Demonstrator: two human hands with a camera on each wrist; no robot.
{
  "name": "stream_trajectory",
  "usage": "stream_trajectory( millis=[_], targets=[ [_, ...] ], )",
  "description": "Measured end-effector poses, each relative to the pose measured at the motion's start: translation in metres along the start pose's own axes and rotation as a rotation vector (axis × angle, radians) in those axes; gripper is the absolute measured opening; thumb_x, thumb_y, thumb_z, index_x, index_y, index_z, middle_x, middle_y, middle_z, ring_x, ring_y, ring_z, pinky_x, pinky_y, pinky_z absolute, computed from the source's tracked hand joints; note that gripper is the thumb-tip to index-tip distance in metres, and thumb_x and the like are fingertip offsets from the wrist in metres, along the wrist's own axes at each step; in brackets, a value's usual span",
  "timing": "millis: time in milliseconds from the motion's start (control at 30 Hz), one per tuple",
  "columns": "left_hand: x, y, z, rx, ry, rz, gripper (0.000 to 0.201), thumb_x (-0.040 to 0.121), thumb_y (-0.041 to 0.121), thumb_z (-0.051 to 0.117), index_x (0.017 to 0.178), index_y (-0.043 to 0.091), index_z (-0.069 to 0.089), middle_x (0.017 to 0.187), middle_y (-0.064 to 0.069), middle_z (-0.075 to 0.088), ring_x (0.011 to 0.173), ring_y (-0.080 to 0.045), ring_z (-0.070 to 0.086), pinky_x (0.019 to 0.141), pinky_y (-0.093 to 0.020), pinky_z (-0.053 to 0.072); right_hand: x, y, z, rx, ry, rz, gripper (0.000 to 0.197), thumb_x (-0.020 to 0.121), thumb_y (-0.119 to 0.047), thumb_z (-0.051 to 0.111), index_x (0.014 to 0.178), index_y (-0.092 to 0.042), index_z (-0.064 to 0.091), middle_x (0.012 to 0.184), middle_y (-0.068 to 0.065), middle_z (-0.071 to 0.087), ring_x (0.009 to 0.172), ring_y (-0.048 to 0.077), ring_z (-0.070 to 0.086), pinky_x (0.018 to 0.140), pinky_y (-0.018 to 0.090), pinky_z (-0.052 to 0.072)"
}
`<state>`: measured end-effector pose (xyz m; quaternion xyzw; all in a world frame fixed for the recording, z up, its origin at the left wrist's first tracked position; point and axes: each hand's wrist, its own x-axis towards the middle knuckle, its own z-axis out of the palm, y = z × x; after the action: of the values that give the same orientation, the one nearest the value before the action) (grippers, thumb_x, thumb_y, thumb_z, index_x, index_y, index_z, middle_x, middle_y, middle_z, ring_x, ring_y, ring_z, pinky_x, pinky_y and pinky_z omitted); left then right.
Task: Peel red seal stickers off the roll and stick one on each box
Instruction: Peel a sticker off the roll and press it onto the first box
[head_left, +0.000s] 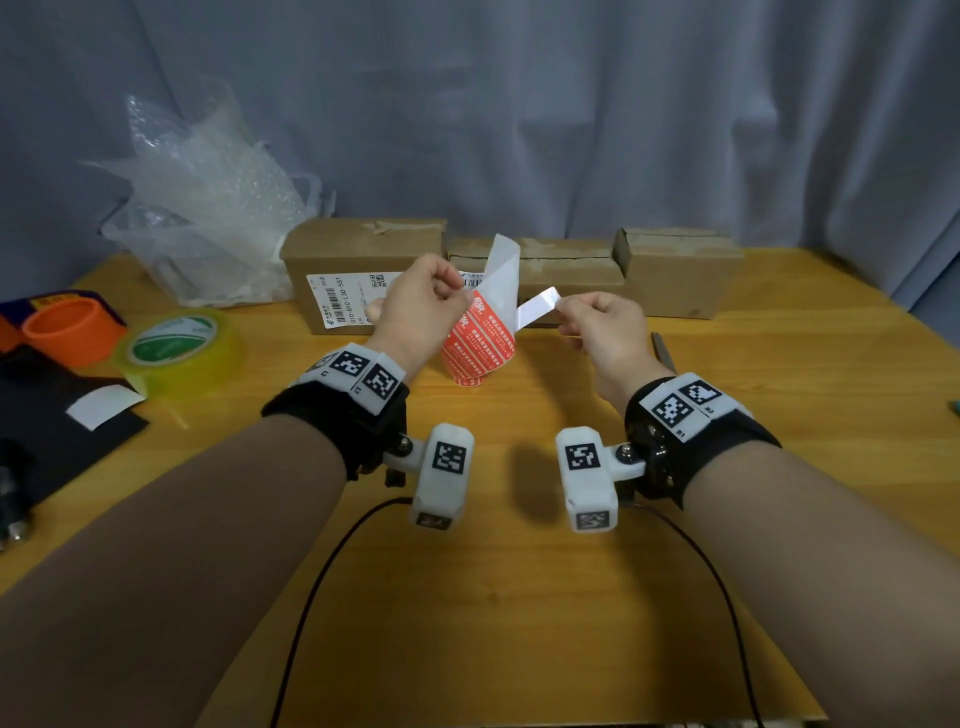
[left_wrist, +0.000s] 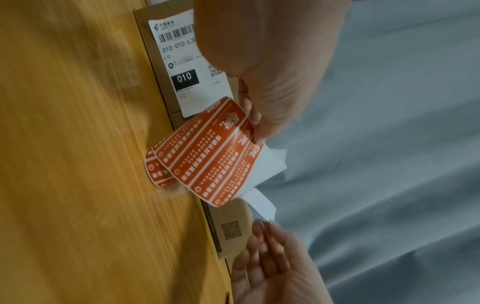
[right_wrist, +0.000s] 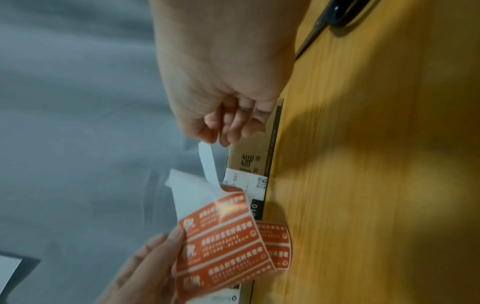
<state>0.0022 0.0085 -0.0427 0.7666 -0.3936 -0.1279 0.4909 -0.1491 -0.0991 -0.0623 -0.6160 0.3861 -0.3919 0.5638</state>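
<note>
Over the wooden table (head_left: 519, 597) I hold the roll of red seal stickers (head_left: 478, 345), its lower end near the tabletop. My left hand (head_left: 461, 296) pinches the unrolled liner at its upper edge (left_wrist: 255, 128). My right hand (head_left: 563, 307) pinches the end of a narrow strip (head_left: 537, 307), white on the side I see, which still joins the roll (right_wrist: 226, 242). Three brown cardboard boxes stand in a row behind: a labelled left box (head_left: 358, 260), a low middle box (head_left: 571, 275) and a right box (head_left: 680, 275).
A heap of bubble wrap (head_left: 208, 208) lies at the back left. A yellow-tinted tape roll (head_left: 182, 351) and an orange roll (head_left: 67, 327) sit at the left by a black mat (head_left: 52, 415). Scissors (head_left: 662, 353) lie right of my right hand. Two cables cross the near table.
</note>
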Motion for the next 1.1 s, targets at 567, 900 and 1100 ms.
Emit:
stream_trajectory(
  millis=[567,900,1100],
  targets=[
    [-0.014,0.026,-0.008,-0.073,-0.15,0.072,0.023,0.092,0.028,0.058,0.09,0.009,0.07,0.083,0.001,0.067,0.072,-0.007,0.059,0.066,-0.022,0.044,-0.001,-0.024,-0.031,-0.314,0.132,-0.466,0.009,0.085,-0.023,0.061,0.086,-0.015,0.065,0.086,0.0,0.061,0.072,0.008,0.054,0.069,0.022,0.048],
    [-0.008,0.054,-0.016,-0.434,-0.273,-0.195,0.024,0.089,0.034,0.062,0.081,0.012,0.068,0.074,0.0,0.066,0.047,-0.003,0.05,0.045,-0.015,0.041,-0.02,-0.049,-0.003,-0.644,-0.048,-1.062,0.019,0.086,-0.023,0.058,0.086,-0.007,0.069,0.083,0.01,0.061,0.069,0.011,0.049,0.058,0.029,0.048],
    [-0.006,0.046,-0.027,-0.339,-0.199,-0.045,0.011,0.089,0.017,0.063,0.08,0.012,0.065,0.065,0.004,0.064,0.045,0.003,0.055,0.044,-0.011,0.042,-0.019,-0.047,0.01,-0.613,-0.166,-0.923,0.017,0.082,-0.023,0.064,0.094,-0.013,0.069,0.092,0.005,0.056,0.072,0.01,0.049,0.065,0.029,0.05]
  ],
)
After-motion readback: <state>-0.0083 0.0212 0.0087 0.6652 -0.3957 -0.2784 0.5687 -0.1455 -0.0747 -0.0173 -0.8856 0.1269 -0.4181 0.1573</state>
